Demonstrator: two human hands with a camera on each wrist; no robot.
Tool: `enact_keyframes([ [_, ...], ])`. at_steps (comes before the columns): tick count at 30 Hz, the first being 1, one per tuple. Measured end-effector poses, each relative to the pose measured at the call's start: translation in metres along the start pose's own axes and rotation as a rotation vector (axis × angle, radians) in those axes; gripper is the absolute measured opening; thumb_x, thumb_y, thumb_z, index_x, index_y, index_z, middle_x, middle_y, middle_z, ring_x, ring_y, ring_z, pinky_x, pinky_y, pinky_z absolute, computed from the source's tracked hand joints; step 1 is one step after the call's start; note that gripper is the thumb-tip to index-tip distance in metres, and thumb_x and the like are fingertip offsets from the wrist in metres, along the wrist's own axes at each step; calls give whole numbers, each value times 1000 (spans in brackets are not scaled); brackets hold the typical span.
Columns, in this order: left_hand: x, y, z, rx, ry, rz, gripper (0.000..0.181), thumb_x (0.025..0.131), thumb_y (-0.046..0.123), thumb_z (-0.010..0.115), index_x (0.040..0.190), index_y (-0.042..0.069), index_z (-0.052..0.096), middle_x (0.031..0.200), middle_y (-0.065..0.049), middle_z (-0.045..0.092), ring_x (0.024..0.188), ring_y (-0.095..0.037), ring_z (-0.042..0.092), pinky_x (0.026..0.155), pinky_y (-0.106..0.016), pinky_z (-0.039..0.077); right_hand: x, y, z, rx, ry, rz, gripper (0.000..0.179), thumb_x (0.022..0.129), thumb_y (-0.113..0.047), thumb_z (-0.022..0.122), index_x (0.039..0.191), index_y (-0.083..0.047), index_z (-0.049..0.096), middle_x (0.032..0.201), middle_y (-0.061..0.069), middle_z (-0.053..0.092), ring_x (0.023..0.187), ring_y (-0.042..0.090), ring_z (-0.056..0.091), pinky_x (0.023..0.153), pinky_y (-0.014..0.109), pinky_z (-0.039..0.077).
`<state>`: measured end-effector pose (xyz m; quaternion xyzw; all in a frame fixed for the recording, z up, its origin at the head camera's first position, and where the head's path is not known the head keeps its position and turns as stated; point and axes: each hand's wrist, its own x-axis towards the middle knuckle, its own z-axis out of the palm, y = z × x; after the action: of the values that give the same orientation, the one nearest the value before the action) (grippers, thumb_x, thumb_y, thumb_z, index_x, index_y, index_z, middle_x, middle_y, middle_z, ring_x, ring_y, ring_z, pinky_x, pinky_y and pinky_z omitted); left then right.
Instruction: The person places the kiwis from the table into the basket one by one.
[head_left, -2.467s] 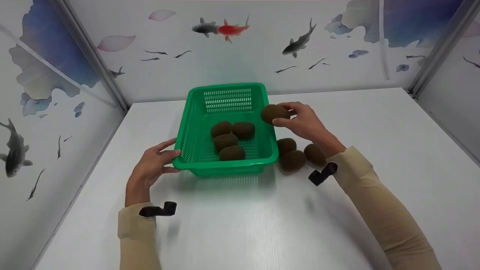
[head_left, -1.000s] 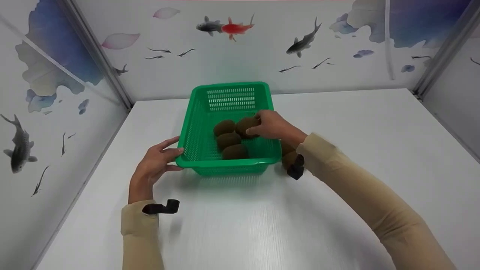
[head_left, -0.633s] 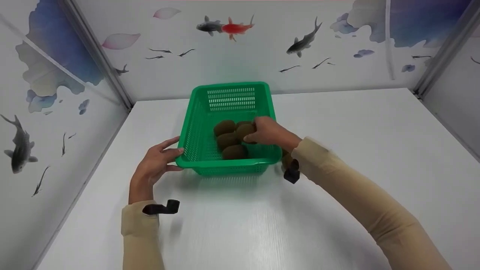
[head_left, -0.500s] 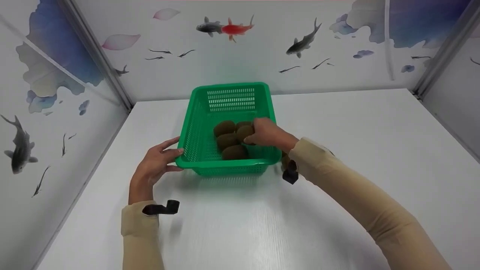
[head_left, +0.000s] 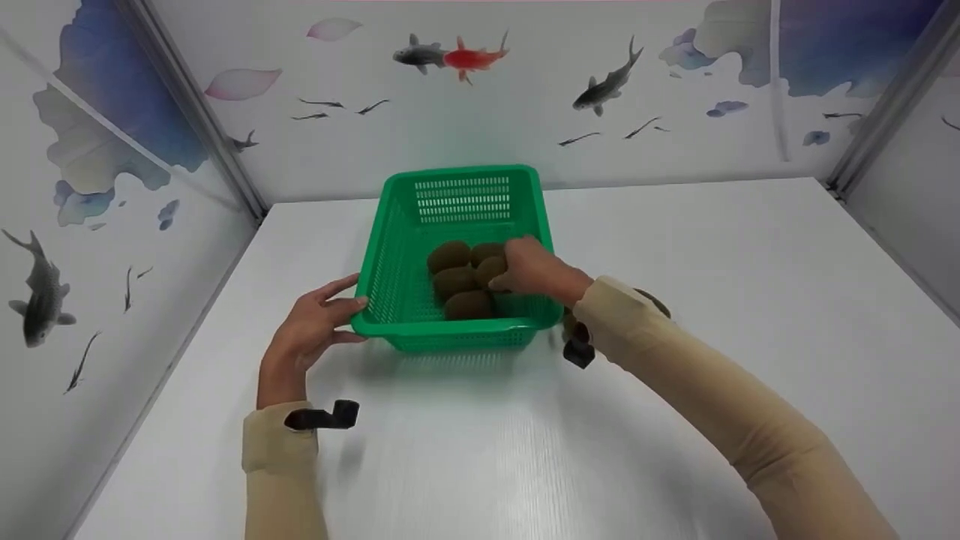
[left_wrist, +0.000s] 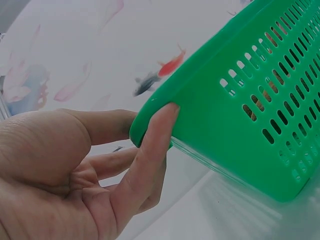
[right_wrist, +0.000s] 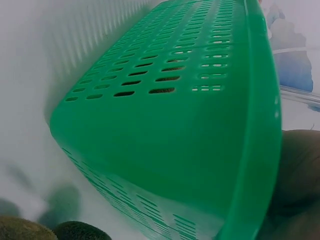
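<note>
Since the picture from two and a half seconds ago, the right hand [head_left: 535, 267] has moved left, from over the basket's right rim to inside it, bringing a kiwi fruit [head_left: 490, 271] down among the others. Its thumb shows on the near side of that fruit and the fingers are on the far side, so the hand appears to have it pinched.

Four other kiwis [head_left: 454, 283] lie together in the green basket [head_left: 454, 328], on the left of the held one and at its far side. Near the basket's near left corner, the left hand [head_left: 311, 324] grips the rim between thumb and fingers.

To the right of the basket, more kiwis remain on the white table [head_left: 442, 457]; the right wrist view shows parts of a brown kiwi [right_wrist: 22, 230] and a darker kiwi [right_wrist: 80, 232], and the right sleeve [head_left: 697, 367] hides much of that spot.

By my reading, the step in hand is settling this fruit into the cluster. The next move calls for loosening the right fingers without nudging its neighbours, then lifting clear over the right rim, while the left hand steadies the basket.
</note>
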<state>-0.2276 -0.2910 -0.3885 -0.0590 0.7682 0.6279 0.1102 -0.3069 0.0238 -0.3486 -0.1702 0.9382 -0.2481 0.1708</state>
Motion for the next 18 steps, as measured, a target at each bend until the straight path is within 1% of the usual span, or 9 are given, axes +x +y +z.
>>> enact_keyframes([
  [3, -1, 1, 0, 2, -1, 1, 67, 101, 24, 62, 159, 16, 30, 145, -24, 53, 101, -11, 69, 83, -28, 61, -1, -1, -2, -15, -10, 0, 24, 97, -22, 66, 109, -1, 63, 94, 8, 57, 87, 22, 54, 76, 32, 49],
  [5, -1, 1, 0, 3, -4, 1, 67, 101, 24, 62, 159, 16, 30, 145, -24, 52, 102, -11, 69, 83, -29, 61, -2, -1, -4, -5, -25, -18, 21, 97, -21, 66, 106, -2, 66, 89, 6, 59, 85, 22, 55, 76, 32, 49],
  [8, -1, 2, 0, 5, -7, 0, 67, 101, 24, 62, 159, 16, 29, 145, -24, 52, 101, -11, 69, 83, -29, 61, -5, -1, -7, 22, -50, -29, 16, 97, -21, 67, 101, -5, 67, 80, 2, 54, 81, 19, 54, 73, 30, 48],
  [9, 0, 2, 0, 5, -7, 0, 67, 101, 25, 62, 159, 16, 29, 145, -24, 52, 101, -11, 69, 83, -29, 61, -6, -1, -9, 36, -55, -30, 15, 97, -21, 67, 102, -6, 66, 79, 2, 52, 81, 19, 54, 73, 29, 48],
  [11, 0, 2, 0, 5, -8, -1, 67, 101, 25, 62, 159, 15, 29, 145, -24, 52, 101, -11, 69, 83, -29, 61, -10, -1, -13, 48, -50, -28, 18, 97, -22, 67, 107, -7, 65, 82, 3, 51, 82, 20, 53, 74, 31, 48],
  [13, 0, 2, 0, 6, -6, -5, 67, 101, 25, 62, 159, 16, 30, 146, -24, 52, 101, -11, 69, 83, -28, 61, -14, -1, -18, 59, -38, -27, 30, 96, -24, 68, 120, -6, 62, 96, 7, 59, 91, 22, 56, 82, 34, 52],
  [15, 0, 2, -1, 9, -7, -9, 67, 101, 25, 62, 159, 16, 29, 146, -24, 51, 101, -11, 69, 83, -28, 61, -18, 1, -23, 70, -20, -28, 44, 96, -25, 69, 133, -5, 57, 120, 13, 63, 107, 25, 59, 96, 39, 54],
  [16, 0, 2, -1, 9, -7, -13, 67, 101, 25, 61, 159, 16, 29, 147, -24, 51, 101, -11, 69, 82, -28, 61, -21, 1, -26, 76, -13, -29, 50, 96, -25, 69, 139, -4, 53, 132, 14, 60, 116, 27, 59, 102, 43, 53],
  [18, 0, 2, -1, 11, -7, -17, 67, 101, 25, 61, 159, 17, 29, 148, -24, 50, 101, -11, 69, 82, -27, 61, -25, 4, -31, 97, 3, -35, 57, 96, -25, 69, 145, -5, 49, 147, 15, 52, 131, 29, 53, 110, 49, 47],
])
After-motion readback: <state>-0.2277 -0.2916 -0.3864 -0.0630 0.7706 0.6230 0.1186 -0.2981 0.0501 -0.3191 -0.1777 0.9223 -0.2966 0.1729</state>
